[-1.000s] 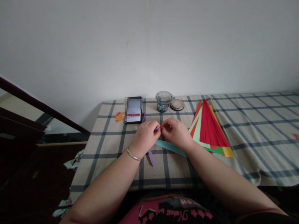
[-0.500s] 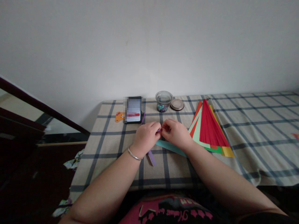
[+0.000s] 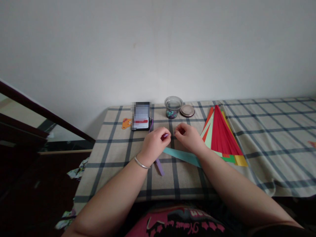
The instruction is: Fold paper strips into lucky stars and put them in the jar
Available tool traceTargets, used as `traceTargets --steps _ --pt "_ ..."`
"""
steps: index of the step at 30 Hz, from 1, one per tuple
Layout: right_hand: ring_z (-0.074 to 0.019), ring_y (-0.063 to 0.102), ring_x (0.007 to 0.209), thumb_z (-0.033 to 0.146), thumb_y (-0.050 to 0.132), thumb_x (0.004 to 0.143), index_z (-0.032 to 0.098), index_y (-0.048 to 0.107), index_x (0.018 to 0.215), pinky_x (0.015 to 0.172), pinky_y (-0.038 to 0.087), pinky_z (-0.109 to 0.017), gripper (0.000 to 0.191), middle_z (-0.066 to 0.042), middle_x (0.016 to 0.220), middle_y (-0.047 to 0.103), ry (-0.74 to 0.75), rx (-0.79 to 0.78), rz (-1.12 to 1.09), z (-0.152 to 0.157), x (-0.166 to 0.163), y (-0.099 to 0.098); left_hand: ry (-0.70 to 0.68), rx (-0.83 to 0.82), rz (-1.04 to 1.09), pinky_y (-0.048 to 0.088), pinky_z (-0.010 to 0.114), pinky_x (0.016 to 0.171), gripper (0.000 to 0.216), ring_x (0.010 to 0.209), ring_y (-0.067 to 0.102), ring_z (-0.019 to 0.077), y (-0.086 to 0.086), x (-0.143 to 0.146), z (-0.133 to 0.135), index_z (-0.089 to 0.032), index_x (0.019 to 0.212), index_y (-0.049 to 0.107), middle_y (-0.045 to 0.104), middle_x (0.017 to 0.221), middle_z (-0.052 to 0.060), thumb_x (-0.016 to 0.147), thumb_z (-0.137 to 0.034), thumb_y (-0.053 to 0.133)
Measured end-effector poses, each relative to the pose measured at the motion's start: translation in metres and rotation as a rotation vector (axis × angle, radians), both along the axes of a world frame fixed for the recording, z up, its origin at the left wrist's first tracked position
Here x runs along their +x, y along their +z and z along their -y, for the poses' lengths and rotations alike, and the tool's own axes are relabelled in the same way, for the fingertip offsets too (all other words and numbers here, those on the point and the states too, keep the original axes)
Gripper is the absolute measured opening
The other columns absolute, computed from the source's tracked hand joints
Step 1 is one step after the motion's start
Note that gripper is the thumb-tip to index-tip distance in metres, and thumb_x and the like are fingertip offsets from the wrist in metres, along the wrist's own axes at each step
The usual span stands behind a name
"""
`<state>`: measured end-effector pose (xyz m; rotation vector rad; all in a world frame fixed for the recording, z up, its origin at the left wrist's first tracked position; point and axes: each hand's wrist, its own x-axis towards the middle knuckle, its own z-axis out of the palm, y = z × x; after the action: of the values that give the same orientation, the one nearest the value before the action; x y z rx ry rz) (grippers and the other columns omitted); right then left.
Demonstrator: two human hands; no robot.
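Observation:
My left hand (image 3: 156, 144) is closed in a pinch on a small purple paper strip (image 3: 166, 135); only a bit of it shows between thumb and forefinger. A short gap to the right, my right hand (image 3: 189, 138) has its thumb and fingers curled together, and whether anything is between the tips is too small to see. Below my left wrist a flat purple paper piece (image 3: 160, 167) pokes out; I cannot tell if it joins the held one. A light blue paper strip (image 3: 182, 156) lies on the cloth, running under my right wrist.
A fan of coloured paper strips (image 3: 224, 138) lies right of my right hand. Near the wall stand a clear tub (image 3: 173, 107) with small coloured bits inside, its round lid (image 3: 187, 110) and a phone (image 3: 141, 116). A checked cloth (image 3: 271, 138) covers the table.
My hands have moved apart: the right has drawn back a little to the right, off the purple paper. My left hand keeps its pinch on it.

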<state>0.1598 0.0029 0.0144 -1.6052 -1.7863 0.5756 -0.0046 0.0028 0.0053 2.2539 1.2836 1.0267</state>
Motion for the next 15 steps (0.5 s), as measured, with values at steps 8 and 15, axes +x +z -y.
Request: traceTargets --steps 8,15 --pt "-0.0179 0.059 0.068 0.023 0.054 0.08 0.021 0.064 0.078 0.06 0.038 -0.028 0.01 -0.004 0.075 0.067 0.036 -0.017 0.174 -0.0008 0.0038 -0.001 -0.018 -0.026 0.133 0.048 0.028 0.071 0.008 0.074 0.062 0.0156 -0.0028 -0.0016 -0.0044 -0.019 0.084 0.064 0.068 0.08 0.003 0.085 -0.018 0.056" --pt "-0.017 0.059 0.069 0.024 0.054 0.081 0.021 0.066 0.079 0.062 0.039 -0.028 0.012 -0.005 0.08 0.069 0.005 -0.032 0.139 -0.003 0.0057 -0.0019 -0.012 0.092 0.165 0.051 0.028 0.078 0.007 0.083 0.061 0.0151 -0.002 -0.0017 -0.0064 -0.018 0.083 0.066 0.063 0.085 0.004 0.084 -0.014 0.06"
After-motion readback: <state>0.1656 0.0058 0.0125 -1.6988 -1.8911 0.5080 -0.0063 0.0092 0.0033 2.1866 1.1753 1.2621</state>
